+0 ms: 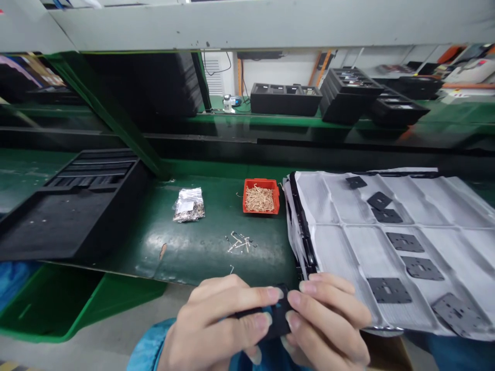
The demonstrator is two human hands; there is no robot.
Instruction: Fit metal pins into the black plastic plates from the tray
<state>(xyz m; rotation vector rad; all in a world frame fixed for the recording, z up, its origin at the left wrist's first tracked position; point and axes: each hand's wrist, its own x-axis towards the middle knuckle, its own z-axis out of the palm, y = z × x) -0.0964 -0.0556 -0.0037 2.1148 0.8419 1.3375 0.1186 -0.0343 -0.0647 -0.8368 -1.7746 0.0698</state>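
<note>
Gripping a black plate point(278, 325), hands point(216, 322) point(328, 322) hide its long axis.

Place: factory assembly workshop | long green-topped workbench point(211, 245) | small red plastic bin point(276, 199) of thin tan pieces point(258, 199) | stacked black rectangular trays point(338, 100) | large green plastic crate point(127, 296)

A small, flat black plate point(277, 324) is held in the air, clear of the bench point(193, 247), just on the near side of its front edge. Much of it is covered, hiding its full outline and exact tilt.
</note>
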